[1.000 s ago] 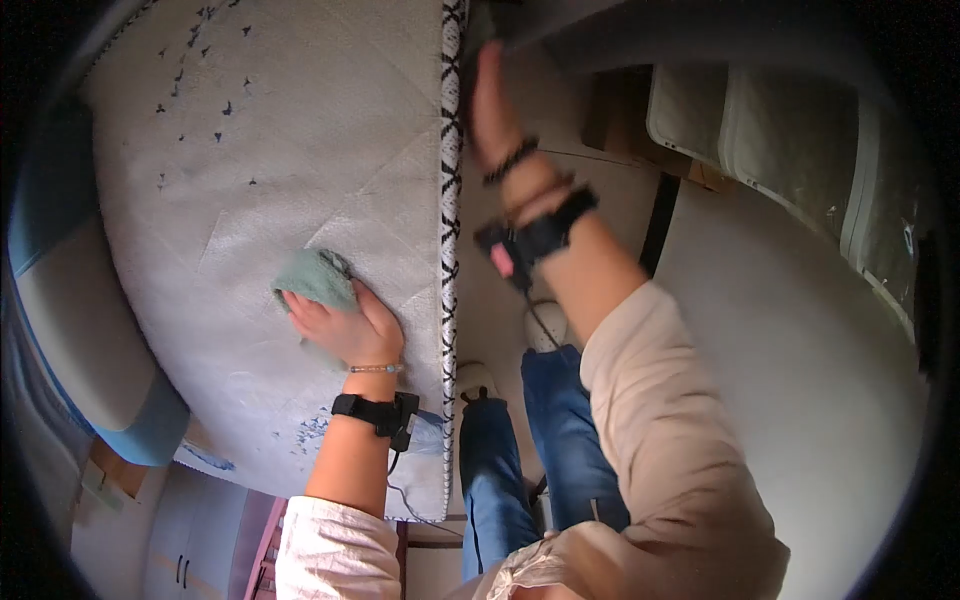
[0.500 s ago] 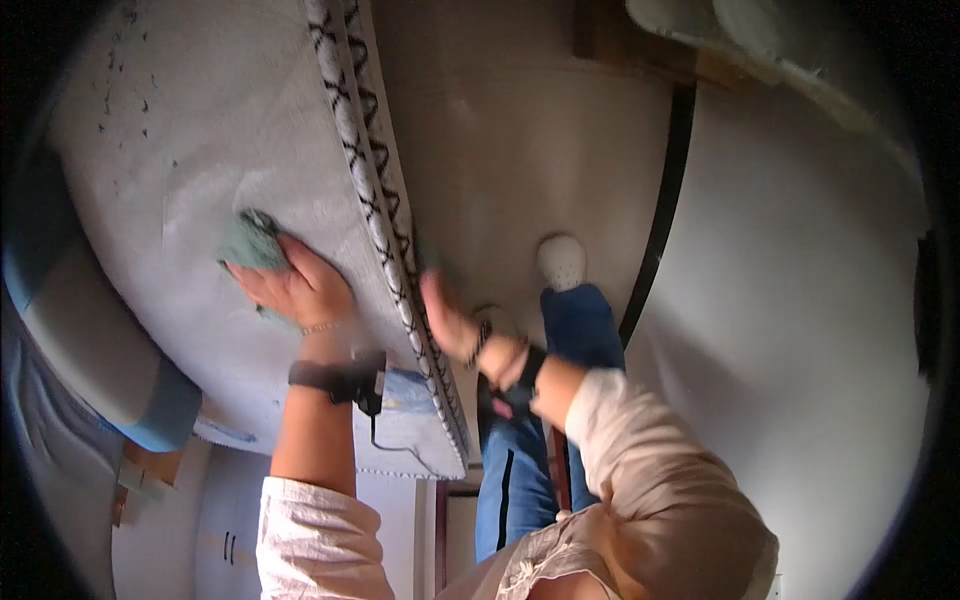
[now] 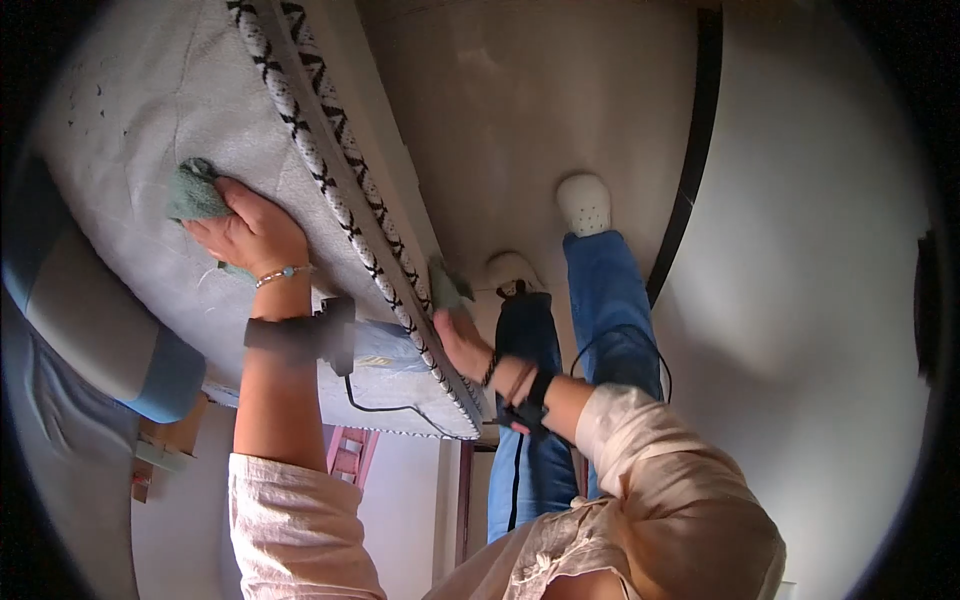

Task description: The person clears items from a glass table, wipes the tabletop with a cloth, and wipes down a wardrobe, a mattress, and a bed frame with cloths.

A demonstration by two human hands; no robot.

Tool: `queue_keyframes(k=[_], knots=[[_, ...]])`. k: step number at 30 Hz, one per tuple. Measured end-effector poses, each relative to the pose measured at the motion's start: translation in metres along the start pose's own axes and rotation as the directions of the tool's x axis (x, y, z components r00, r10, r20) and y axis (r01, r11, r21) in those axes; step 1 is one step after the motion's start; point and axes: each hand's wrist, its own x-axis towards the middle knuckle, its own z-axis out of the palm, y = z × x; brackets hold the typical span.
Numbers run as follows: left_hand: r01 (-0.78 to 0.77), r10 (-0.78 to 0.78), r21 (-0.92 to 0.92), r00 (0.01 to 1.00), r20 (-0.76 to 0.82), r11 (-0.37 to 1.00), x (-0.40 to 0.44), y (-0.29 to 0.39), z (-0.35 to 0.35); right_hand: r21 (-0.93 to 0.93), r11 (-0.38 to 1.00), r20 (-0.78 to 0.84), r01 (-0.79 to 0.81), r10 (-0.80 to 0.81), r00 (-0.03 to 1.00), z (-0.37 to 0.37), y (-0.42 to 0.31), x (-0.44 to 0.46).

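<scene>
A green cloth (image 3: 196, 190) is bunched under my left hand (image 3: 250, 230), which presses it against the pale top of the mattress (image 3: 330, 250). The fingers are closed around the cloth, and the thumb lies along its right side. My right hand (image 3: 462, 342) is beside the mattress edge, below the black-and-white piping (image 3: 345, 215). A grey-green cloth (image 3: 446, 285) sticks out past its fingers, against the mattress side. Most of those fingers are turned away from view.
A grey-and-blue cushion (image 3: 100, 320) lies along the left. My legs in blue trousers (image 3: 610, 290) and white clogs (image 3: 584, 203) are on the floor (image 3: 500, 130) right of the mattress. A black cable (image 3: 385, 408) hangs from the left wrist device. Dark marks dot the mattress at upper left.
My left hand and its cloth have shifted up and left in view, as has the mattress. My right hand is slightly lower and right, less blurred, its cloth now plainer.
</scene>
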Motion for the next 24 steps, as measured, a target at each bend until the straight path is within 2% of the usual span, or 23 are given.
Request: queue_keyframes(k=[2,3,4,6,8,9,10,11,12,13,14,15,16,18,19,20,21,23,24], knots=[[0.027,-0.027,0.01,1.0,0.01,1.0,0.0,0.0,0.0,0.016,0.998,0.077,-0.058,0.056,0.995,-0.011,-0.048,0.047],[0.053,-0.053,0.02,0.999,0.006,0.998,0.0,0.003,0.001,0.1,0.986,-0.039,0.131,-0.127,0.991,-0.011,-0.083,0.071],[0.053,-0.054,0.017,0.999,0.011,0.998,0.0,0.006,0.0,0.119,0.97,-0.104,0.214,-0.202,0.974,-0.01,-0.106,0.095],[0.057,-0.057,-0.017,0.998,0.021,0.998,0.001,0.01,-0.002,0.126,0.943,-0.04,0.309,-0.307,0.951,-0.014,-0.135,0.134],[0.032,-0.033,0.05,0.999,0.018,0.998,0.002,0.0,0.001,0.148,0.835,-0.148,0.531,-0.512,0.846,-0.005,-0.119,0.128],[0.001,-0.002,0.039,1.0,0.017,0.999,0.002,-0.003,0.001,0.148,0.828,-0.176,0.541,-0.517,0.838,-0.003,-0.102,0.11],[-0.032,0.031,0.03,0.999,0.015,0.999,0.003,-0.004,0.002,0.062,0.894,-0.146,0.443,-0.431,0.891,-0.003,-0.076,0.084],[-0.06,0.06,0.011,0.998,-0.009,0.998,0.003,-0.003,0.002,0.04,0.962,-0.022,0.27,-0.269,0.963,-0.006,-0.05,0.057],[-0.07,0.07,0.011,0.998,-0.005,0.998,0.003,-0.002,0.003,-0.027,0.995,0.103,0.098,-0.095,0.99,-0.009,-0.024,0.031],[0.034,-0.034,-0.038,0.999,-0.012,0.999,0.001,-0.001,0.004,0.044,0.992,-0.045,0.119,-0.117,0.992,0.001,0.01,0.004],[0.137,-0.139,-0.087,0.99,-0.015,0.987,0.0,0.001,0.006,0.085,0.996,-0.075,0.027,-0.02,0.997,0.001,0.028,-0.017],[0.132,-0.137,-0.219,0.991,-0.005,0.967,0.001,-0.004,0.008,0.066,0.974,0.065,-0.219,0.215,0.974,0.0,0.055,-0.035],[0.13,-0.132,-0.22,0.991,0.003,0.967,0.001,-0.004,0.008,0.072,0.972,0.059,-0.222,0.218,0.974,-0.003,0.05,-0.032],[0.101,-0.102,-0.086,0.995,-0.013,0.991,0.001,-0.005,0.006,0.281,0.872,0.138,-0.401,0.377,0.916,-0.008,0.03,-0.012],[0.112,-0.113,-0.059,0.993,-0.015,0.992,0.002,-0.012,0.006,0.449,0.829,0.183,-0.335,0.281,0.942,-0.007,0.03,0.009],[0.112,-0.113,-0.055,0.993,-0.013,0.992,0.001,-0.01,0.006,0.412,0.872,0.137,-0.263,0.225,0.965,-0.01,0.011,0.028],[0.151,-0.154,-0.136,0.988,-0.019,0.979,0.0,-0.005,0.006,0.369,0.91,0.093,-0.187,0.164,0.982,-0.016,-0.017,0.049],[0.195,-0.2,-0.291,0.98,0.016,0.937,0.001,-0.005,0.008,0.487,0.872,0.075,-0.042,0.006,0.997,-0.019,-0.056,0.093],[0.193,-0.196,-0.288,0.98,0.019,0.938,0.0,-0.004,0.007,0.492,0.87,0.075,-0.044,0.008,0.997,-0.025,-0.073,0.096]])
